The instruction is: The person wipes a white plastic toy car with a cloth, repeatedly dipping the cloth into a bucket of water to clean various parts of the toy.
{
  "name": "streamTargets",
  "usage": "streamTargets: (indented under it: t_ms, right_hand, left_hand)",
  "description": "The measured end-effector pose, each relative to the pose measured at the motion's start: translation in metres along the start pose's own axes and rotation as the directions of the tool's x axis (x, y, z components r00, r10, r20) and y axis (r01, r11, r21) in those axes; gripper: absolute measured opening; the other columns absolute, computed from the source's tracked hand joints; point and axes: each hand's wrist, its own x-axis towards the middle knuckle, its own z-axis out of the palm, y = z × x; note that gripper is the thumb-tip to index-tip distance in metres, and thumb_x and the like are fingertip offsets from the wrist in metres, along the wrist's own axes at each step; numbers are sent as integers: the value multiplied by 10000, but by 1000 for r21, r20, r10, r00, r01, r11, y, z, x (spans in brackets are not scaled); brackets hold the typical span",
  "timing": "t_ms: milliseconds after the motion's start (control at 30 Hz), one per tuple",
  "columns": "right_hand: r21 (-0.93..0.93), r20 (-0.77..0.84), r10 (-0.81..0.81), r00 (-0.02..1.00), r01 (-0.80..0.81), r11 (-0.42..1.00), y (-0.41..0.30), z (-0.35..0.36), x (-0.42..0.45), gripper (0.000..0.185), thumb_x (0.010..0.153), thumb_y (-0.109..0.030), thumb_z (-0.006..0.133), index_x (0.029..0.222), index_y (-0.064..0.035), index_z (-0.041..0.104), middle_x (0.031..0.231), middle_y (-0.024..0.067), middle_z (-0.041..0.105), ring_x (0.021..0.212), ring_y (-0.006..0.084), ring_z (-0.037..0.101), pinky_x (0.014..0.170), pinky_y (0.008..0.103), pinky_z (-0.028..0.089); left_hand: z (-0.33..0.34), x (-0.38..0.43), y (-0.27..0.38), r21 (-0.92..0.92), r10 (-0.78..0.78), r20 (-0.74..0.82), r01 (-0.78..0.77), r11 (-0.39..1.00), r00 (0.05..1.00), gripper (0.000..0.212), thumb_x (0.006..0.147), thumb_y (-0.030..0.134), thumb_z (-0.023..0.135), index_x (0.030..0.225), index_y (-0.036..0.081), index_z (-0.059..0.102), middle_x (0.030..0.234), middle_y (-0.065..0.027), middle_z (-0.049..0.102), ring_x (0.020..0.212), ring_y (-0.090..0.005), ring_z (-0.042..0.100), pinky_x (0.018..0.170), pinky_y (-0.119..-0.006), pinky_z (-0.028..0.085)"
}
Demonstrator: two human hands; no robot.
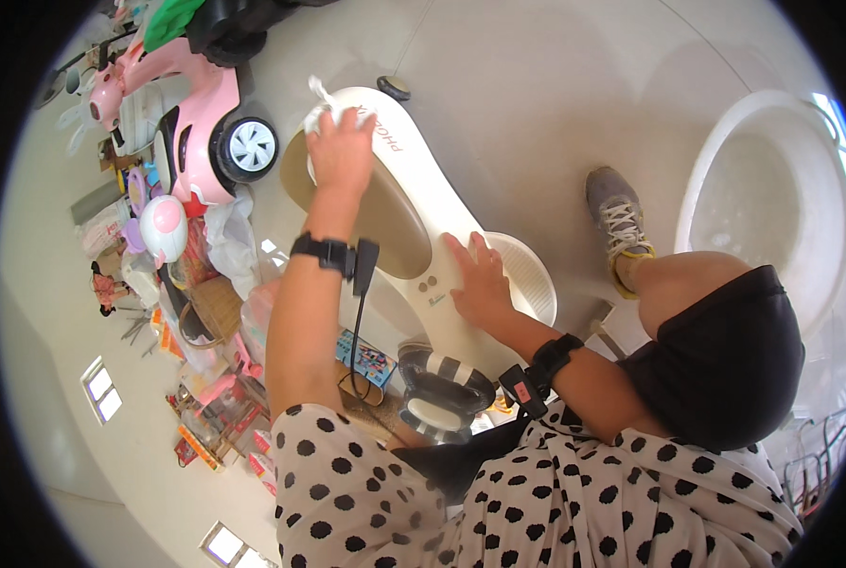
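Observation:
A child's white ride-on swing car (434,188) with a brown seat (396,231) and printed lettering lies before me. My left hand (341,153) presses a white cloth (318,91) onto its rounded end, beside the seat. Some of the cloth is hidden under the fingers. My right hand (481,280) is spread on the white body near the seat's other end, holding nothing. Close to that hand is a ribbed white footrest (526,270). A grey-and-white striped steering wheel (446,408) sits at the end nearest my body. One small dark wheel (394,87) shows past the rounded end.
A pink toy scooter (199,128) stands at the left. Below it are a wicker basket (213,309), plastic bags (231,234) and assorted toys. My shod foot (616,213) is on the tiled floor at right, near a large white tub (693,177).

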Motion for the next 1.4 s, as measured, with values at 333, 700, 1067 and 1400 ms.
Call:
streamTargets:
  t_ms: [333,700,1067,1400]
  right_hand:
    - [-23,20,-9,1000,9,1000,2,-7,-4,876,784,-101,712,1511,-325,276,1564,164,212,1357,487,312,1050,529,413]
    - [-38,25,-59,998,60,997,4,-5,5,889,786,-130,715,1517,-340,254,1566,171,202,1347,503,310,1007,536,454]
    - [-6,-23,-99,995,99,995,11,-5,1,911,748,-118,759,1521,-232,290,1528,267,252,1379,448,300,1132,494,288]
    - [20,-42,-113,993,114,993,8,-7,1,884,748,-55,705,1505,-275,304,1519,242,232,1320,488,317,1066,555,371]
  left_hand:
    - [7,-122,60,-232,357,-109,-373,898,928,361,864,204,562,1218,182,633,1232,-1,589,1161,-291,513,846,-481,450]
    - [21,-31,39,-75,409,-70,-414,907,910,173,779,132,615,930,70,671,915,-95,670,1028,-280,613,824,-413,471]
    - [25,58,29,143,229,162,-252,957,960,128,802,136,639,830,189,752,913,45,676,1086,-193,564,784,-399,470]
    - [37,76,-72,27,-206,250,206,978,946,200,866,170,565,928,152,755,1017,8,727,1128,-195,581,777,-413,473]
